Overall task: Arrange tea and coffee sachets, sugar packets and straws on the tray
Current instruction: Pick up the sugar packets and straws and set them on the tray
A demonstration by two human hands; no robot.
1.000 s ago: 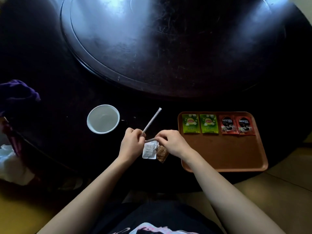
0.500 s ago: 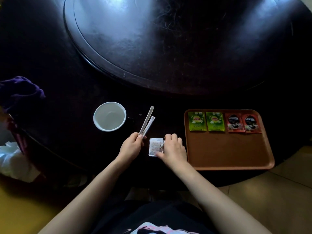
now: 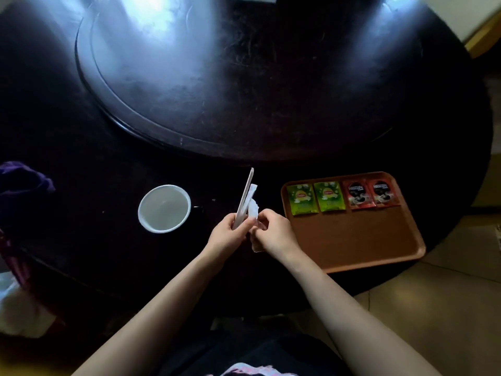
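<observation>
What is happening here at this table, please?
A person is laying out drink supplies. The left hand holds two wrapped straws upright, and the right hand pinches a white sugar packet beside them. Two green tea sachets and two red coffee sachets already lie on the orange tray.

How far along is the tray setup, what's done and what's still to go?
Done: two green tea sachets and two red coffee sachets lie in a row along the far edge of the orange plastic tray. In hand: the left hand holds two paper-wrapped straws; the right hand pinches a white sugar packet. Left: straws and sugar packets are not yet on the tray.
</observation>
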